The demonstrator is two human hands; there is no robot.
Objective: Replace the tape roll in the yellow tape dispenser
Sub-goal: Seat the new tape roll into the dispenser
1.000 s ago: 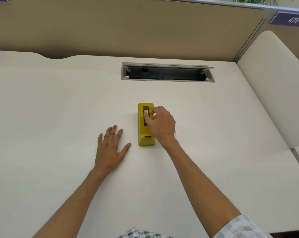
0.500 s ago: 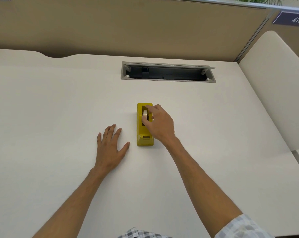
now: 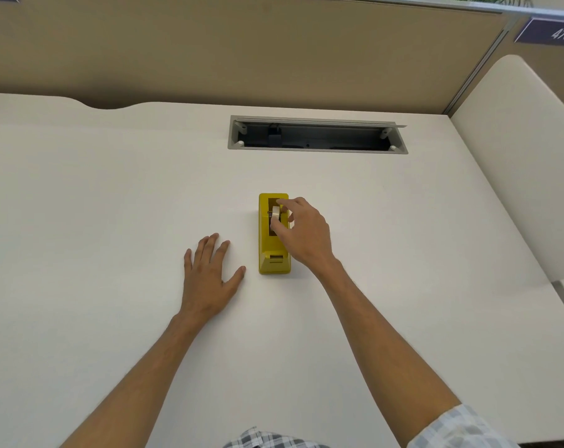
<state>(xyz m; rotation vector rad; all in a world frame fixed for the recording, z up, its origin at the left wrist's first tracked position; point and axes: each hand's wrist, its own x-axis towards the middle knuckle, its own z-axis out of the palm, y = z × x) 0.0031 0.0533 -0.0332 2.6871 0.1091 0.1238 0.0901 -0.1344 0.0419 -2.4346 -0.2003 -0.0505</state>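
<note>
1. A pale desk (image 3: 96, 205) is filling most of the view, stretching from the near edge to a tan partition wall (image 3: 242, 53) that is standing along its far side.
2. A cream side panel (image 3: 526, 163) with a rounded top corner is closing off the desk on the right, and a dark plate reading 475 (image 3: 555, 32) is hanging above it on the partition.
3. A long cable slot (image 3: 316, 135) with a grey metal frame is lying open in the desk near the far edge — dark inside, with small fittings showing at its ends.
4. Both forearms are reaching in from the bottom of the frame, and a checked sleeve (image 3: 458, 428) is showing at the lower right.
5. The left hand (image 3: 208, 276) is lying flat on the desk, palm down and fingers straight and slightly spread, holding nothing, just to the left of the dispenser and not touching it.
6. The right hand (image 3: 303, 234) is hovering over the dispenser's right side, its thumb and fingertips pinching the roll.
7. The yellow tape dispenser (image 3: 273, 257) is sitting lengthwise near the middle of the desk, its cutter end pointing toward the person.
8. The tape roll (image 3: 275, 215) — pale, standing on edge — is sitting in the dispenser's open well; how deep it is seated cannot be told.
</note>
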